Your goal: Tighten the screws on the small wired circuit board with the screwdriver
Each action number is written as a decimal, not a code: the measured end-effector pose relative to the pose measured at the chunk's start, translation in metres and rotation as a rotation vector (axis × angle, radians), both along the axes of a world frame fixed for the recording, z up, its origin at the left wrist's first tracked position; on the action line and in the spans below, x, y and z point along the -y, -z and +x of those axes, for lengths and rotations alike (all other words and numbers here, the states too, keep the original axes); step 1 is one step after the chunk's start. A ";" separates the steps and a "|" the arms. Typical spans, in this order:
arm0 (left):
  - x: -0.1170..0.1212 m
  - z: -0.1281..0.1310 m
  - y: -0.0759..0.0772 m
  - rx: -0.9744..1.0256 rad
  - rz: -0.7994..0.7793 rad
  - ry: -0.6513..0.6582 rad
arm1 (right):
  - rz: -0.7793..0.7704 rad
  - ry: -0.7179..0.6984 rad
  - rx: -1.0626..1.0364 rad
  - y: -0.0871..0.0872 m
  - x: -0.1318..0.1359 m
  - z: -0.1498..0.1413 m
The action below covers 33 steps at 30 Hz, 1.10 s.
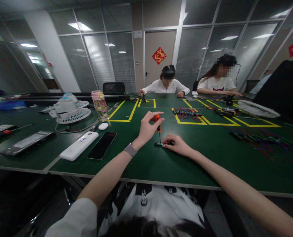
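Note:
My left hand (148, 125) is closed around the handle of an orange and black screwdriver (157, 122), thumb and forefinger pinching it near the top. The screwdriver stands nearly upright, and its shaft points down at a small green circuit board (158, 144) on the table. Whether the tip touches a screw is too small to tell. With its fingertips, my right hand (175, 144) grips the right end of the board against the tabletop. A dark part shows under those fingers, partly hidden.
On the left lie a black phone (102, 145), a white power bank (79, 145), a hard drive (28, 143), a bottle (100, 106) and a fan (72, 110). Wired boards (187, 113) sit inside yellow tape; more wired boards (264, 140) lie right. Two people sit across the table.

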<state>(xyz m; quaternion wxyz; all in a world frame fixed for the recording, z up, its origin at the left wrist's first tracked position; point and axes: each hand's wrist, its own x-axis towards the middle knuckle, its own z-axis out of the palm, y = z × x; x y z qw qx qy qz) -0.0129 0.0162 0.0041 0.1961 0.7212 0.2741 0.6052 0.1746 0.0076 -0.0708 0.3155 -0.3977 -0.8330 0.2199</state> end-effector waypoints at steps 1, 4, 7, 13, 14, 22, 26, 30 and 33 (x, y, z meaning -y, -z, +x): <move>0.003 -0.001 -0.001 -0.028 0.051 -0.054 | 0.001 -0.001 0.004 0.000 0.000 0.000; 0.008 -0.002 -0.005 -0.076 0.089 -0.063 | 0.007 -0.005 0.011 -0.001 0.000 0.000; 0.007 -0.001 -0.007 -0.064 -0.015 0.130 | 0.010 -0.007 0.012 -0.001 0.001 0.000; 0.004 -0.001 -0.004 -0.023 -0.042 0.039 | 0.006 -0.009 0.009 -0.001 0.001 0.000; 0.004 -0.001 -0.004 -0.043 0.006 -0.038 | 0.008 -0.010 0.009 -0.001 0.001 0.000; 0.000 0.002 -0.001 -0.001 -0.092 0.186 | 0.008 -0.014 0.013 0.000 -0.001 0.001; 0.002 0.001 -0.003 0.007 -0.038 0.047 | 0.009 -0.007 0.001 0.002 -0.001 0.001; 0.005 0.000 -0.004 -0.054 0.020 -0.011 | 0.007 -0.006 0.007 0.001 -0.001 0.001; 0.004 0.001 -0.003 -0.045 -0.067 0.172 | 0.010 -0.014 0.010 0.001 -0.001 0.001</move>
